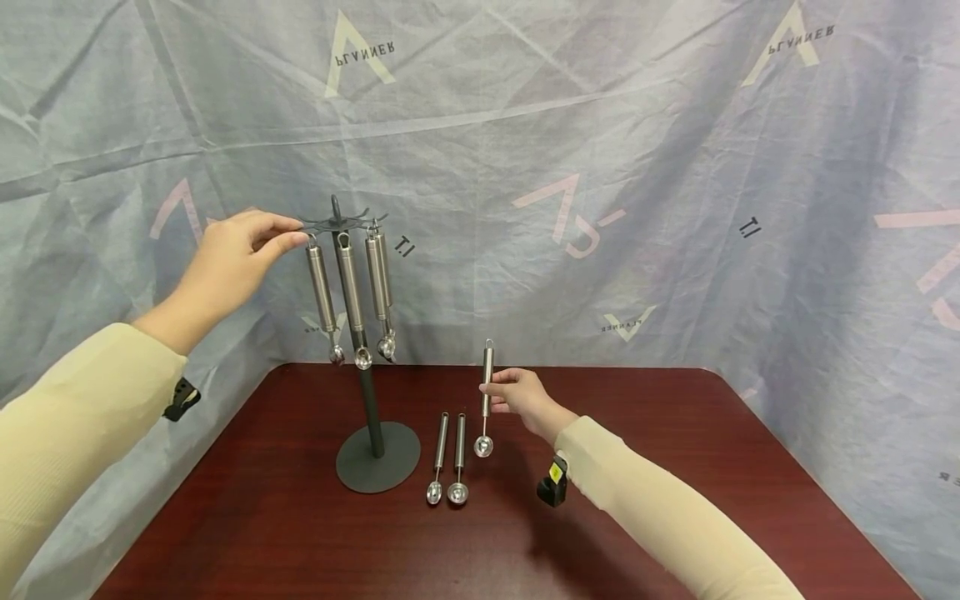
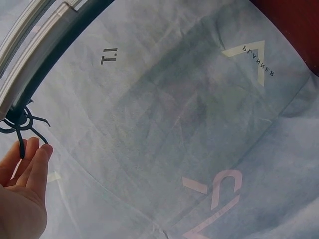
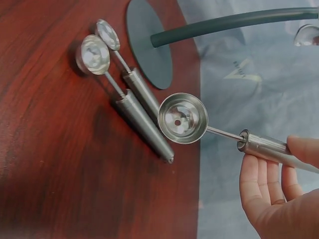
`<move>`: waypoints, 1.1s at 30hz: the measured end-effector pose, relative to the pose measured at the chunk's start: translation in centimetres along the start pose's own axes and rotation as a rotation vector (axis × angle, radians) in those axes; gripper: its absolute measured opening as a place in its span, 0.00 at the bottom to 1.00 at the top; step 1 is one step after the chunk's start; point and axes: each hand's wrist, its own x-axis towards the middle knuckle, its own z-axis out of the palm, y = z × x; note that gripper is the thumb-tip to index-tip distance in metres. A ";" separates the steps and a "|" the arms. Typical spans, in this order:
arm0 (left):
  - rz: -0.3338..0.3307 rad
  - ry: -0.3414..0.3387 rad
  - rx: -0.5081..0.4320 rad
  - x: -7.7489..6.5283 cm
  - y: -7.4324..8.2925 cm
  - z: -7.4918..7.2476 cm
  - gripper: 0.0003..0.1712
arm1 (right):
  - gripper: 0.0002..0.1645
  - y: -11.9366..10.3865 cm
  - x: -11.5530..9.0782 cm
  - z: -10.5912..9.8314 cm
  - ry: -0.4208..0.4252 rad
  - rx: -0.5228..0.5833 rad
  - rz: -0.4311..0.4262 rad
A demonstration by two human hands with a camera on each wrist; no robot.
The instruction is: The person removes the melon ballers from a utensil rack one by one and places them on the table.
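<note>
My right hand [image 1: 525, 398] holds a melon baller [image 1: 487, 375] upright above the table, thumb and fingers round its metal handle. In the right wrist view its round scoop [image 3: 183, 118] shows a small hole in the bowl. My left hand [image 1: 243, 246] pinches a hook [image 2: 21, 142] at the top of a dark utensil stand [image 1: 369, 408]. Several steel scoops hang from the stand's hooks, one scoop [image 1: 321, 287] right below the left fingertips. Two more lie side by side on the table: an oval-headed scoop [image 1: 440, 446] and a round-headed melon baller [image 1: 460, 446].
The stand's round base [image 1: 378, 471] sits on the left part of a dark red wooden table [image 1: 660, 467]. A grey printed cloth [image 1: 480, 167] hangs behind the table and along its sides.
</note>
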 end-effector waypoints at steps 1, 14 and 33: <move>0.001 0.003 0.000 0.0 0.0 0.0 0.27 | 0.15 0.2 0.0 -0.1 0.000 0.000 0.002; 0.013 0.061 0.010 -0.1 0.0 0.6 0.24 | 0.19 2.4 -0.2 -0.5 -0.014 0.011 0.057; 0.004 0.047 0.018 -0.1 0.2 0.4 0.26 | 0.18 5.4 -0.1 0.4 -0.093 -0.026 0.084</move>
